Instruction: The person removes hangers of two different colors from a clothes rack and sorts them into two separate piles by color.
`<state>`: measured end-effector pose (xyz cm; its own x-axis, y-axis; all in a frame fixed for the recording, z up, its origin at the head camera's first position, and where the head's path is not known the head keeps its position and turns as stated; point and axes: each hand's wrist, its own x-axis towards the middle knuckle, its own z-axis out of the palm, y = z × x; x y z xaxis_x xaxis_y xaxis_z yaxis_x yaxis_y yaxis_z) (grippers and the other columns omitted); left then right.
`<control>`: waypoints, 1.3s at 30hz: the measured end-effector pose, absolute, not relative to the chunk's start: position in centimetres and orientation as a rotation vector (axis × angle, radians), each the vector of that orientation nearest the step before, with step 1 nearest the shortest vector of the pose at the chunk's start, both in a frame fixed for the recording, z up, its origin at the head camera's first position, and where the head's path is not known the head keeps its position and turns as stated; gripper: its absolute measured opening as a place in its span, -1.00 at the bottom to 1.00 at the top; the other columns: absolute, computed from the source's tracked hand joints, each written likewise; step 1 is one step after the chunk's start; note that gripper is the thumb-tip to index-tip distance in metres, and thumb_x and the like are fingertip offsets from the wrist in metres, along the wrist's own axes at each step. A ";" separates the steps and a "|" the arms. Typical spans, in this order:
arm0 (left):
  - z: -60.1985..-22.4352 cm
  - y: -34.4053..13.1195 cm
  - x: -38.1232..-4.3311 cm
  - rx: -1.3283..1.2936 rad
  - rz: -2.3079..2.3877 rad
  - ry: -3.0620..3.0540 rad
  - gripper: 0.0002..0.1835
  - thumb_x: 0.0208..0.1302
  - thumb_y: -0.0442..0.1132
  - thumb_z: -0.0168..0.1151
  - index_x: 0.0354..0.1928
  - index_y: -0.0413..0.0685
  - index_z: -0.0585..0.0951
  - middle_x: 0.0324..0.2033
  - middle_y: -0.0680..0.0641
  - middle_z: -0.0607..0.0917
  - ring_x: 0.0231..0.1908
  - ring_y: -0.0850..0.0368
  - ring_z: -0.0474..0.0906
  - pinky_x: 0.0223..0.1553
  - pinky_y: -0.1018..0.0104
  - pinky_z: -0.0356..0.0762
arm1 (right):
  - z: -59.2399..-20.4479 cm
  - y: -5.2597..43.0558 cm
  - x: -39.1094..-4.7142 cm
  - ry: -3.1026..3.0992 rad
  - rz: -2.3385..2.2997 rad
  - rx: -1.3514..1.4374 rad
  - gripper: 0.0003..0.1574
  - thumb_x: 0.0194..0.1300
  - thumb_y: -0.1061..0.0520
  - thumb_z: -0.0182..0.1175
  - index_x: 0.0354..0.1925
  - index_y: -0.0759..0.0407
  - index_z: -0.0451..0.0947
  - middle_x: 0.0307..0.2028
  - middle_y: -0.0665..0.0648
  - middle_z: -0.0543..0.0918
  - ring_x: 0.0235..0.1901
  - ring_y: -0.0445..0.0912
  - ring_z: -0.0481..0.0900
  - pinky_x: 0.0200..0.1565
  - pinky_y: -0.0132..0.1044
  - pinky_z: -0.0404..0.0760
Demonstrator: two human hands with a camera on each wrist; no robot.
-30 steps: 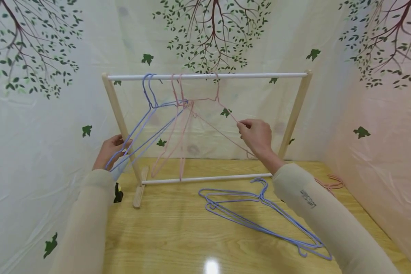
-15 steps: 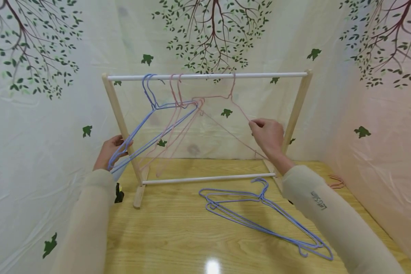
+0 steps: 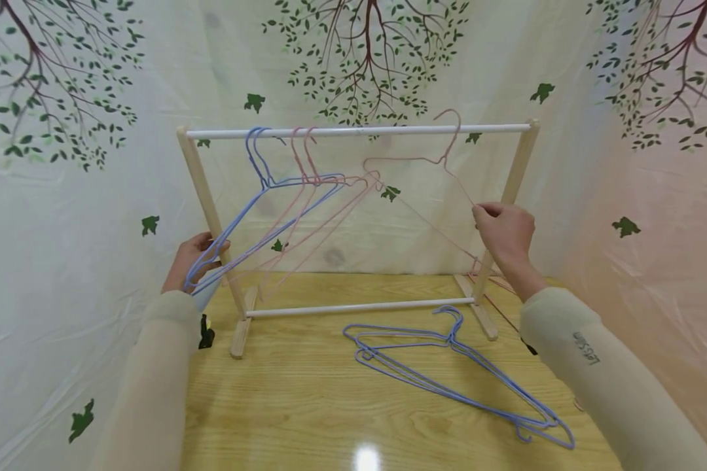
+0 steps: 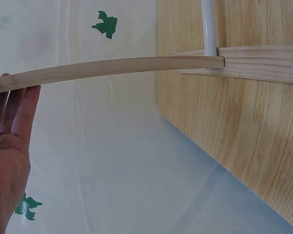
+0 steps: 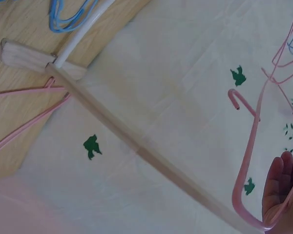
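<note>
Both arms wear long, close-fitting beige sleeves (image 3: pixel 153 366) reaching to the wrists. The right sleeve (image 3: pixel 601 379) carries a small dark printed word on the forearm, lower right of the head view. The left hand (image 3: pixel 193 260) and right hand (image 3: pixel 505 229) are bare, without rings or watch.

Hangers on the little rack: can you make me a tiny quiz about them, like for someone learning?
1. True or false: the hook of the pink hanger in the right hand sits above the white rail.
2. What colour are the hangers lying on the table?
3. Which does the left hand hold: A) blue hangers on the rack, B) the pink hanger, C) nothing?

Key: 1 true; 2 blue; 3 A.
</note>
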<state>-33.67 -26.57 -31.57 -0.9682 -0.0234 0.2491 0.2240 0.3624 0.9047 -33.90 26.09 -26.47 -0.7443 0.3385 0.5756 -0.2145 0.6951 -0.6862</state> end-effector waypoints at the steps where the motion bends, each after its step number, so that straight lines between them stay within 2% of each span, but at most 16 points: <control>1: -31.5 -26.6 -33.6 -0.178 -1.633 -2.410 -0.33 0.47 -0.18 0.11 0.42 -0.49 0.19 0.22 -0.52 0.39 -0.23 0.52 0.47 -0.05 0.42 0.58 | -26.5 26.5 -33.9 -2.179 1.021 -0.114 -0.63 0.31 -0.01 0.15 -0.18 0.17 0.80 -0.52 0.00 0.74 -0.58 -0.42 0.45 -0.36 -0.44 0.41; 4: -31.5 -26.5 -33.4 -0.165 -1.563 -2.434 -0.35 0.47 -0.15 0.11 0.40 -0.49 0.24 0.18 -0.52 0.44 -0.22 0.45 0.50 -0.10 0.49 0.58 | -26.9 27.6 -34.0 -2.131 1.081 -0.154 -0.62 0.29 -0.02 0.16 -0.19 0.16 0.80 -0.66 -0.27 0.63 -0.62 -0.45 0.44 -0.45 -0.47 0.40; 7: -31.4 -26.4 -33.3 -0.149 -1.512 -2.458 -0.36 0.47 -0.14 0.11 0.39 -0.47 0.27 0.16 -0.50 0.47 -0.13 0.23 0.56 -0.10 0.49 0.58 | -27.3 28.6 -34.0 -2.089 1.114 -0.178 -0.62 0.29 -0.04 0.19 -0.18 0.18 0.80 -0.71 -0.43 0.51 -0.63 -0.46 0.45 -0.48 -0.51 0.42; 11: -31.4 -26.5 -33.3 -0.140 -1.559 -2.475 -0.33 0.49 -0.15 0.09 0.44 -0.46 0.19 0.23 -0.51 0.42 0.15 -0.19 0.46 0.16 0.11 0.53 | -27.8 29.7 -33.9 -2.042 1.156 -0.214 -0.59 0.30 -0.07 0.21 -0.15 0.19 0.79 -0.70 -0.47 0.47 -0.61 -0.44 0.47 -0.48 -0.54 0.43; 13: -31.4 -26.6 -33.4 -0.140 -1.602 -2.472 -0.31 0.49 -0.15 0.08 0.46 -0.45 0.14 0.26 -0.51 0.38 0.24 -0.30 0.35 0.25 -0.07 0.42 | -28.0 30.1 -33.7 -2.031 1.186 -0.228 -0.57 0.30 -0.09 0.20 -0.12 0.18 0.78 -0.68 -0.47 0.48 -0.57 -0.42 0.49 -0.50 -0.52 0.43; 14: -31.4 -26.6 -33.5 -0.142 -1.604 -2.476 -0.31 0.49 -0.16 0.08 0.46 -0.45 0.13 0.27 -0.50 0.38 0.26 -0.32 0.32 0.26 -0.14 0.38 | -28.1 30.3 -33.7 -2.022 1.197 -0.226 -0.56 0.30 -0.10 0.21 -0.12 0.17 0.78 -0.67 -0.47 0.49 -0.56 -0.40 0.50 -0.50 -0.52 0.42; 16: -31.5 -26.7 -33.6 -0.127 -1.584 -2.476 -0.32 0.48 -0.13 0.10 0.44 -0.44 0.18 0.25 -0.47 0.42 0.23 -0.27 0.38 0.24 -0.10 0.41 | -28.3 30.5 -33.5 -2.003 1.219 -0.211 -0.56 0.31 -0.11 0.21 -0.11 0.17 0.78 -0.65 -0.45 0.51 -0.54 -0.37 0.52 -0.51 -0.50 0.43; 20: -31.7 -26.9 -33.7 -0.142 -1.578 -2.461 -0.33 0.47 -0.10 0.11 0.42 -0.43 0.23 0.20 -0.41 0.48 0.10 -0.03 0.48 0.21 -0.03 0.48 | -29.3 30.9 -33.3 -1.937 1.248 -0.161 -0.56 0.31 -0.11 0.27 -0.14 0.22 0.78 -0.61 -0.44 0.55 -0.54 -0.37 0.54 -0.50 -0.56 0.45; 23: -31.9 -26.9 -33.7 -0.173 -1.649 -2.428 -0.32 0.48 -0.12 0.10 0.44 -0.42 0.20 0.23 -0.44 0.42 0.09 0.05 0.48 0.26 -0.10 0.40 | -30.3 31.1 -33.1 -1.876 1.283 -0.127 -0.60 0.31 -0.05 0.28 -0.17 0.26 0.78 -0.58 -0.39 0.59 -0.53 -0.37 0.55 -0.48 -0.59 0.48; 24: -32.2 -27.2 -34.1 -0.167 -1.668 -2.419 -0.31 0.47 -0.11 0.12 0.45 -0.39 0.20 0.20 -0.39 0.46 0.07 0.10 0.49 0.26 -0.08 0.41 | -30.6 31.1 -33.1 -1.857 1.299 -0.114 -0.61 0.31 -0.04 0.29 -0.18 0.27 0.77 -0.57 -0.37 0.60 -0.53 -0.35 0.56 -0.47 -0.59 0.49; 26: -32.2 -27.2 -34.2 -0.157 -1.664 -2.425 -0.31 0.47 -0.11 0.12 0.46 -0.38 0.19 0.22 -0.41 0.44 0.12 0.02 0.48 0.27 -0.07 0.39 | -31.2 31.2 -33.0 -1.817 1.339 -0.089 -0.64 0.31 0.00 0.29 -0.16 0.29 0.77 -0.54 -0.32 0.63 -0.51 -0.34 0.57 -0.46 -0.60 0.52; 30: -31.9 -27.1 -34.2 -0.123 -1.603 -2.474 -0.29 0.48 -0.09 0.11 0.47 -0.39 0.17 0.24 -0.42 0.44 0.21 -0.19 0.42 0.14 0.25 0.53 | -32.4 31.4 -32.7 -1.755 1.396 -0.087 -0.64 0.30 0.05 0.30 -0.13 0.33 0.75 -0.52 -0.28 0.65 -0.50 -0.34 0.60 -0.42 -0.60 0.57; 32: -31.5 -26.9 -33.8 -0.121 -1.599 -2.485 -0.27 0.48 -0.10 0.09 0.47 -0.42 0.13 0.28 -0.48 0.37 0.26 -0.31 0.33 0.12 0.27 0.54 | -33.1 31.6 -32.5 -1.731 1.403 -0.097 -0.63 0.30 0.07 0.30 -0.13 0.37 0.74 -0.53 -0.28 0.64 -0.51 -0.35 0.60 -0.41 -0.60 0.58; 33: -31.6 -26.9 -33.9 -0.122 -1.617 -2.481 -0.27 0.48 -0.11 0.09 0.48 -0.42 0.11 0.30 -0.48 0.35 0.28 -0.32 0.31 0.14 0.25 0.53 | -33.4 31.6 -32.3 -1.720 1.408 -0.106 -0.63 0.29 0.08 0.31 -0.14 0.38 0.74 -0.54 -0.28 0.64 -0.52 -0.35 0.60 -0.42 -0.60 0.58; 36: -32.2 -27.4 -34.8 -0.125 -1.697 -2.445 -0.24 0.46 -0.12 0.13 0.50 -0.39 0.08 0.34 -0.47 0.30 0.31 -0.34 0.27 0.24 0.01 0.44 | -34.5 31.9 -31.7 -1.684 1.423 -0.117 -0.67 0.27 0.11 0.32 -0.19 0.39 0.75 -0.57 -0.27 0.64 -0.54 -0.36 0.60 -0.44 -0.61 0.57; 39: -33.1 -28.1 -35.9 -0.114 -1.735 -2.426 -0.21 0.45 -0.08 0.16 0.51 -0.32 0.08 0.36 -0.44 0.30 0.31 -0.28 0.30 0.27 -0.05 0.39 | -35.5 32.2 -31.2 -1.657 1.432 -0.117 -0.72 0.26 0.14 0.33 -0.21 0.37 0.76 -0.57 -0.26 0.65 -0.54 -0.35 0.61 -0.46 -0.62 0.54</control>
<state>-35.95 -28.11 -33.07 -0.9848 -0.0294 0.1711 0.1524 0.3254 0.9332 -31.17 32.25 -35.54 -0.5782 0.5946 0.5587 -0.4667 0.3206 -0.8243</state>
